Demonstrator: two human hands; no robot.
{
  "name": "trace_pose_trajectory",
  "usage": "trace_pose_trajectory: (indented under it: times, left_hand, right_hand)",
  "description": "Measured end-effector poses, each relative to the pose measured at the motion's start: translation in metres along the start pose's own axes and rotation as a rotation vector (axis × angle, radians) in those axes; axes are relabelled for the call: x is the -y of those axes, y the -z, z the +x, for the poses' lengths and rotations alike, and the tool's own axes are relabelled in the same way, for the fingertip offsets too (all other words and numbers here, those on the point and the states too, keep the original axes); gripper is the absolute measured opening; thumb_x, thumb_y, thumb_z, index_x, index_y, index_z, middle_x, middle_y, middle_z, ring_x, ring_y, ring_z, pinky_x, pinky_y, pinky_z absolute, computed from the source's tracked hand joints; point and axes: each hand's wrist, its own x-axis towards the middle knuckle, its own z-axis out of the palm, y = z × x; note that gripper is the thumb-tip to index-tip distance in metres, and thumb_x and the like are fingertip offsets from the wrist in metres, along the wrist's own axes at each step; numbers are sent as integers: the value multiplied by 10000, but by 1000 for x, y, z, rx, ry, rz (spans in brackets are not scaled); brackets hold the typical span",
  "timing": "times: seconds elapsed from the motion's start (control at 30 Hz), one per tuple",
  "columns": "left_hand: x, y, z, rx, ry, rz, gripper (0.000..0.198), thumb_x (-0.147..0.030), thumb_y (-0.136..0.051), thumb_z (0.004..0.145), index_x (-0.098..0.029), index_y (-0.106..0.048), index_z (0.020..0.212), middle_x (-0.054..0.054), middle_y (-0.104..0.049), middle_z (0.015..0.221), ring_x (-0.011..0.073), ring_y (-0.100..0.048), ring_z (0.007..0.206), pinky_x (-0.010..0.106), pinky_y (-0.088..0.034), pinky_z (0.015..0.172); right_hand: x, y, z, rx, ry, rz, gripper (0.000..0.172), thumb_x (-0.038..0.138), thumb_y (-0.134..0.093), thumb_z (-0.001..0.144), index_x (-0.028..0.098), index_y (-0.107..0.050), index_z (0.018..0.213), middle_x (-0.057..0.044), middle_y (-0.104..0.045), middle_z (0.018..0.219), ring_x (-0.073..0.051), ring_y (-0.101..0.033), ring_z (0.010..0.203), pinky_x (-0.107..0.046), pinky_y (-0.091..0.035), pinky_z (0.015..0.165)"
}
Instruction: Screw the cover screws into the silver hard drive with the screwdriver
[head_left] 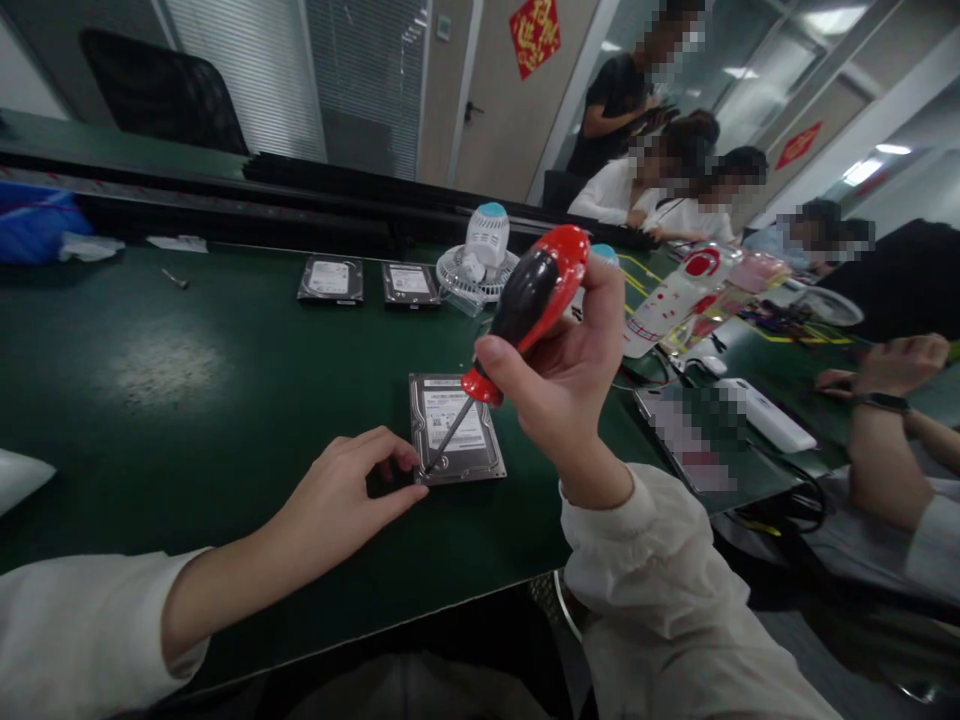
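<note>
A hard drive point(456, 425) lies label side up on the green table in front of me. My right hand point(570, 370) is closed round the red and black handle of a screwdriver point(536, 285), held at a slant above the drive. The screwdriver's shaft slopes down to the left, and its tip is at the drive's near left corner. Whether the tip sits in a screw is too small to tell. At that same corner, the fingertips and thumb of my left hand point(349, 480) grip the edge of the drive.
Two more hard drives, one point(331, 279) left of the other point(410, 284), lie farther back beside a white fan point(480, 265). Bottles point(679, 300), a phone point(686, 440) and a white power bank point(766, 415) are to the right. Another person's arm point(892, 430) rests there. A small screw-like piece point(175, 279) lies left.
</note>
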Motion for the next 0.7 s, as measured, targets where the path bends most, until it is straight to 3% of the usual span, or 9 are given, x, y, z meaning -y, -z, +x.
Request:
trace_pose_trajectory:
  times: [0.13,0.3,0.47,0.7]
  left_hand:
    - [3,0,4,57,14,-85,139,-367,-710,880,-233,-674,886,-11,-699,879,212,-629,834,384,-427,833]
    - [1,1,5,75,14,-116,130,-360,-712,878,-233,-682,873,-11,-710,870,211,-630,831,378,-421,831]
    - [2,0,4,77,-5,-126,128,-353,-704,891,-230,-689,859,-11,-715,859,204,-636,825,370,-423,820]
    - [2,0,6,81,4,-121,141,-358,-701,896,-226,-701,847,-17,-719,843,202,-640,817,368,-426,815]
  right_hand:
    - [-2,-7,0,26,-54,-11,512,506,-816,775,356,-504,1153,64,-658,914,-96,-683,723,-206,-579,589]
    - [-7,-5,-9,32,-76,30,439,396,-809,815,369,-506,1132,86,-625,811,-49,-619,594,-155,-540,531]
    - [-7,-6,-12,56,-86,1,513,409,-821,794,374,-469,1165,72,-623,844,-79,-636,624,-191,-573,545]
    - [-1,-7,-14,74,-72,-10,421,293,-821,807,348,-541,1117,61,-621,900,-73,-637,688,-193,-592,605]
